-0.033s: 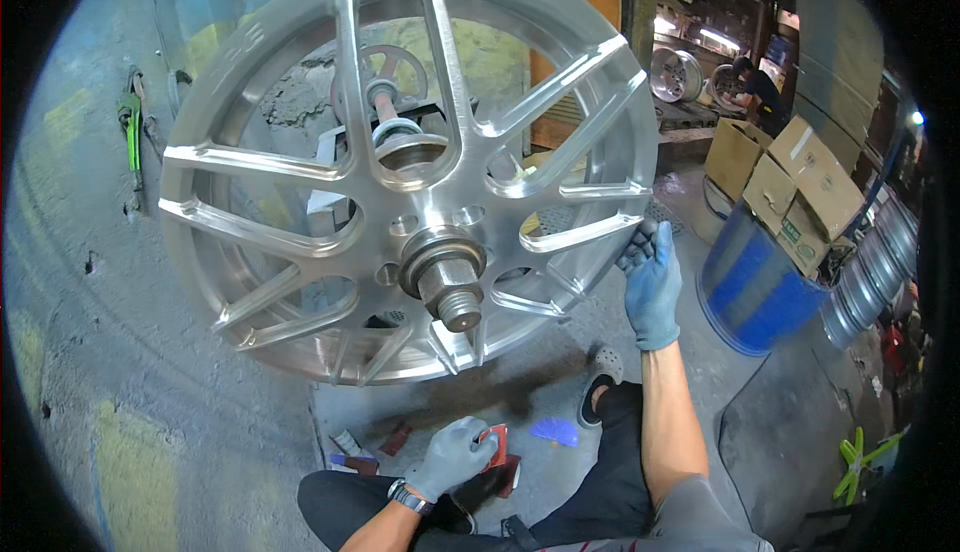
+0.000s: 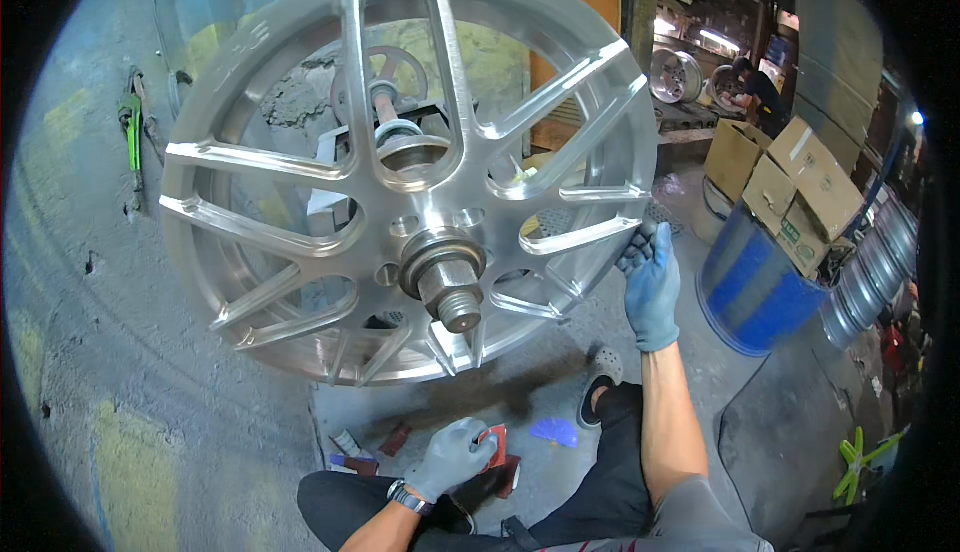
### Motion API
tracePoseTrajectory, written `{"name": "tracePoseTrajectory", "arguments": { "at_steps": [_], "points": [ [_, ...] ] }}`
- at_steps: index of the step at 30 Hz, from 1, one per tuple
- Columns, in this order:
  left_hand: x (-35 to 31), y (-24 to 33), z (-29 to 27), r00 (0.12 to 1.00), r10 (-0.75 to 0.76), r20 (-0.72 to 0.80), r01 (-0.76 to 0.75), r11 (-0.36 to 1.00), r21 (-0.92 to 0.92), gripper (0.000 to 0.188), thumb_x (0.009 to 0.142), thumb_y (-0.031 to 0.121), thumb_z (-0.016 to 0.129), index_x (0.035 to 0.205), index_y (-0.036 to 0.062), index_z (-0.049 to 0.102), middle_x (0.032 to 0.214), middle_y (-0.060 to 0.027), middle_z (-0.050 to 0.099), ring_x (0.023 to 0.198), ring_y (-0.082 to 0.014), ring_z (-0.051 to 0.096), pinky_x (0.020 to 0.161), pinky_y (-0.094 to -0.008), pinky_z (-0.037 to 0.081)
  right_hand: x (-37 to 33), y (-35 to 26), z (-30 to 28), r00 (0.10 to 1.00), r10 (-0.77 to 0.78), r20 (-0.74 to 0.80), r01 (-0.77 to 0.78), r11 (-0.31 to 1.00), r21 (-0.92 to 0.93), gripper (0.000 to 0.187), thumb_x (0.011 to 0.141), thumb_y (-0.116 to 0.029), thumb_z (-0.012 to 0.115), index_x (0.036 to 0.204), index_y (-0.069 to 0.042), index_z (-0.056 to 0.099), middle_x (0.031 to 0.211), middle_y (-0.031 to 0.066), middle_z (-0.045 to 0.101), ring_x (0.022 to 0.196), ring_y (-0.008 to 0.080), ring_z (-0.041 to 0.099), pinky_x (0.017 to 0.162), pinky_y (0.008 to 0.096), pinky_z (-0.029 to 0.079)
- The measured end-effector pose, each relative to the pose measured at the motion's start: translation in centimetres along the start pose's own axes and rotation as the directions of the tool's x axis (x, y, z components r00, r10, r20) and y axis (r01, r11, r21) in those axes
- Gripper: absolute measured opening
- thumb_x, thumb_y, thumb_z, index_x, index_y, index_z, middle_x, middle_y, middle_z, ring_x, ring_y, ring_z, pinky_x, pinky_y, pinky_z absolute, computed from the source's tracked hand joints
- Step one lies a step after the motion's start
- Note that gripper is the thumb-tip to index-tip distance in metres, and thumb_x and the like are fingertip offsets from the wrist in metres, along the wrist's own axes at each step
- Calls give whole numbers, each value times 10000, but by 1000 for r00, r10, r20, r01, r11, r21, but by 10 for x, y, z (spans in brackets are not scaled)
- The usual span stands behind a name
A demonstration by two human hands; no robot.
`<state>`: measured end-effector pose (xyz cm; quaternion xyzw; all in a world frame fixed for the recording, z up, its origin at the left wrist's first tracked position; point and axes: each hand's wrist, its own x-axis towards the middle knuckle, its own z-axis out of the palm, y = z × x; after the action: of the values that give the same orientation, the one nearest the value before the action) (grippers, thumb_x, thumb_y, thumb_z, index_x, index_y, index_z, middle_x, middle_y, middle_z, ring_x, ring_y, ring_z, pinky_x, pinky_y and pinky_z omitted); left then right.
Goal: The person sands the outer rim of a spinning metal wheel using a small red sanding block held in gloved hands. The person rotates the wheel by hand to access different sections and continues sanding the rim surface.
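A large bare-metal alloy wheel (image 2: 445, 72) with paired spokes is mounted upright on a spindle, a big nut (image 2: 450, 287) and threaded shaft end at its hub. My right hand (image 2: 652, 287), in a grey-blue glove with dark-stained fingertips, has its fingers curled against the wheel's right edge. Low in front of me, my left hand (image 2: 455, 462) in a grey glove is closed on a reddish piece of sandpaper (image 2: 496, 446), pinched by thumb and fingers. Beneath it, another dark red piece (image 2: 510, 476) is partly hidden.
On the floor lie a purple fan-shaped piece (image 2: 555, 432) and dark red scraps (image 2: 396, 439). A blue drum (image 2: 755, 282) topped with cardboard boxes (image 2: 810, 177) stands right, beside stacked wheel rims (image 2: 875, 267). Green-handled pliers (image 2: 131, 132) hang on the left wall. Another person (image 2: 765, 92) works far back.
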<state>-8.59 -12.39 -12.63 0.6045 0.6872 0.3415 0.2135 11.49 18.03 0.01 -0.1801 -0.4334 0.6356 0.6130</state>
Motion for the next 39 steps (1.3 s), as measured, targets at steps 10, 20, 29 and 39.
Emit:
{"name": "tracePoseTrajectory", "arguments": {
  "at_steps": [10,20,29,39],
  "points": [
    [2,2,1,1000,-30,4,30,1000,0,314,978,338,663,954,29,713,952,-217,692,903,-454,680,802,-529,546,-6,10,-16,989,145,16,-145,989,8,524,1133,-535,485,1256,-55,653,1109,53,685,981,150,638,893,335,507],
    [2,-3,6,999,35,-27,-34,999,29,314,967,322,671,936,11,701,898,-226,650,854,-457,672,757,-520,533,19,-29,9,985,-129,117,140,985,-98,612,1175,-489,385,1419,34,589,1214,104,703,1029,154,658,926,321,526],
    [1,-1,3,999,47,-25,-46,999,10,318,961,329,674,925,14,702,921,-233,664,870,-469,672,771,-530,536,12,-7,-7,995,-58,76,64,994,-88,568,1156,-496,437,1324,11,632,1159,100,711,1004,164,673,916,329,542],
    [1,1,3,998,53,-18,-52,998,30,287,954,315,683,960,32,725,952,-215,693,902,-446,689,801,-516,555,-5,3,-14,968,243,-63,-247,968,-52,517,1141,-529,469,1188,-47,650,1002,55,683,884,158,651,791,331,545]
  ]
}}
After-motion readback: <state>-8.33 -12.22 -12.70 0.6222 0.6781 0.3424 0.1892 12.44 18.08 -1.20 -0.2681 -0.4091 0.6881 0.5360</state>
